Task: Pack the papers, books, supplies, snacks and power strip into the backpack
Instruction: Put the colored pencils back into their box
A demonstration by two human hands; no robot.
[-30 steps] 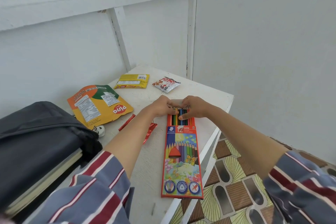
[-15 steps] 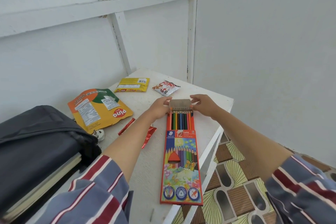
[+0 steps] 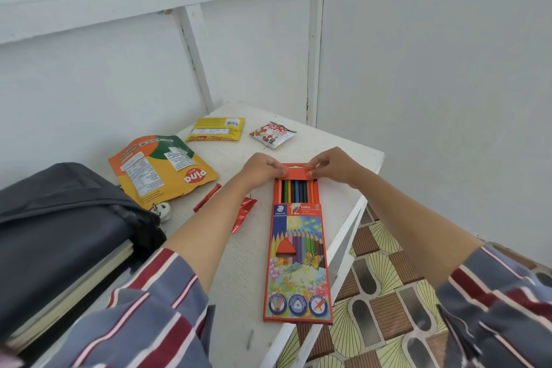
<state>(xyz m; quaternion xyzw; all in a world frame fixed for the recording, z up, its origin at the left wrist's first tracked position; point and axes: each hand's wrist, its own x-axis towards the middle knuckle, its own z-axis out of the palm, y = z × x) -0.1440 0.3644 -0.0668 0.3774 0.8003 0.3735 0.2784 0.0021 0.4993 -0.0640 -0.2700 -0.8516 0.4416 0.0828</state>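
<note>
At the far end of the coloured pencil box (image 3: 298,263) on the surface (image 3: 337,140), the grip of our left hand (image 3: 263,168) and right hand (image 3: 335,167) pinches its flap (image 3: 297,172).

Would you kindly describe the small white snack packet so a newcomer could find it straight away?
On the white table, look to the far end by the wall corner. The snack packet lies right of a yellow packet; it alone is puffy, white and red-lettered.

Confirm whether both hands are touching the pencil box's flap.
Touching. The head view shows the left hand and right hand pinching the orange flap at the far end of the pencil box.
</note>
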